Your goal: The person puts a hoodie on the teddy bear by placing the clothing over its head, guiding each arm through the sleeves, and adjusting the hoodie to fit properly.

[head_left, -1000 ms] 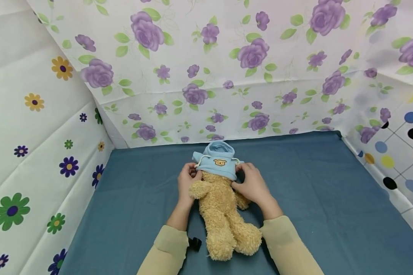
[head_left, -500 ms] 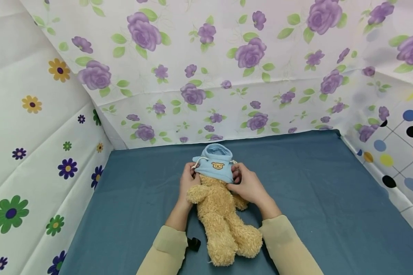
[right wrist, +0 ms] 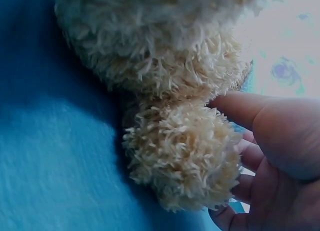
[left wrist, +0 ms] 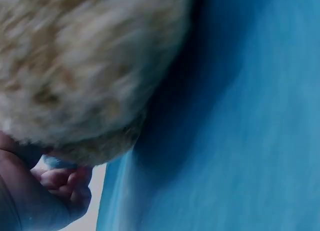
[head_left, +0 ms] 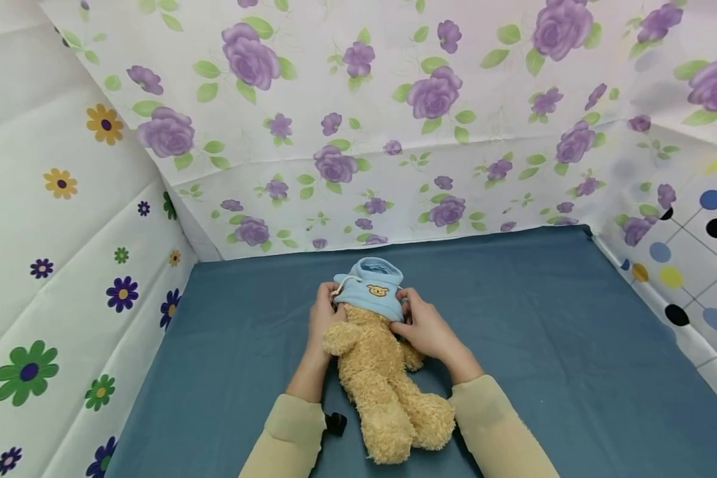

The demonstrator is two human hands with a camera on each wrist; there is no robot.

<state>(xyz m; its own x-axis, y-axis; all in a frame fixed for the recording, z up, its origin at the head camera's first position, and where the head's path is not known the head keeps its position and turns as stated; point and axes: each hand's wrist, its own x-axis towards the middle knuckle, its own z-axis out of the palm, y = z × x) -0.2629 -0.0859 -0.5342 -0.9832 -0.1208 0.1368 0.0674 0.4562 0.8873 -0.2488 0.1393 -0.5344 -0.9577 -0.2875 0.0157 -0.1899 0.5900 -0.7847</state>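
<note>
A curly tan teddy bear lies on its back in the head view, feet toward me. Its head is hidden under a small light blue hoodie with a bear-face patch and pale drawstrings; the neck opening faces the back. My left hand pinches the hoodie's left lower edge, beside the bear's raised arm. At the right lower edge my right hand grips the cloth with curled fingers. In the right wrist view the bear's arm hangs by my thumb. Fur covers most of the left wrist view.
A dark blue cloth covers the table. Behind stands a white sheet with purple roses, with patterned sheets at both sides. A small black object sits at my left cuff.
The hoodie has come slightly down toward me over the bear, both hands moving with it. The bear's body has shifted a little left and its feet slightly nearer.
</note>
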